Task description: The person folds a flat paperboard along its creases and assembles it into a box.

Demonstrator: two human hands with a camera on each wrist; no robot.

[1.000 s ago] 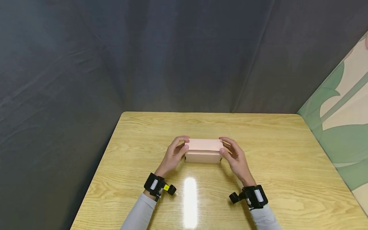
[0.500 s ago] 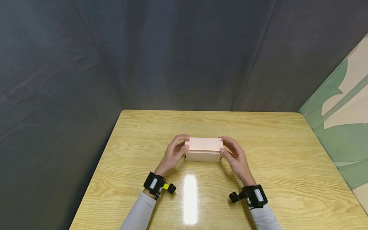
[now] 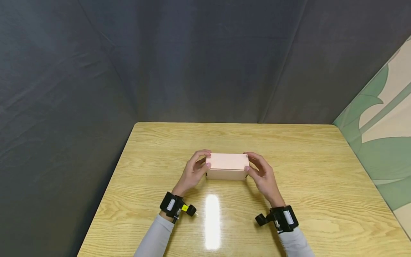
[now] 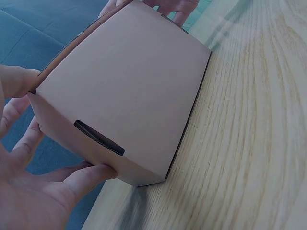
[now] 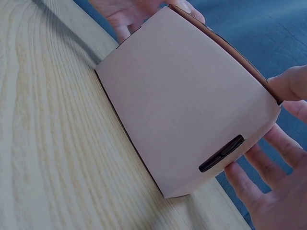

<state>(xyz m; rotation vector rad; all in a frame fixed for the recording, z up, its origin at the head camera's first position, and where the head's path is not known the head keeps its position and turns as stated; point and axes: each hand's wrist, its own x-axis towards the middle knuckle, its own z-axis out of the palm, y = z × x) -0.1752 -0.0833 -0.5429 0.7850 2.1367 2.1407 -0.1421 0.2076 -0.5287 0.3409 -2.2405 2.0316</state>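
A small pink cardboard box (image 3: 227, 161) sits on the wooden table, its long front side facing me. Its lid lies over the top, with a thin dark seam along the front edge in both wrist views. My left hand (image 3: 192, 174) grips the left end, thumb at the front top corner and fingers toward the back and side. At the right end, my right hand (image 3: 265, 179) holds the box in the same way. Each end has a dark slot near the front corner, plain in the left wrist view on the box (image 4: 124, 91). The inside of the box is hidden.
The wood-grain table (image 3: 154, 221) carries a bright light reflection in front of the box. A dark grey curtain (image 3: 205, 64) hangs behind and to the left. Leaf-patterned fabric (image 3: 388, 157) borders the right side. Black cameras are strapped to both wrists.
The lid's front edge has come down slightly, and the gap above the front side has narrowed. Both hands keep their places at the box's ends.
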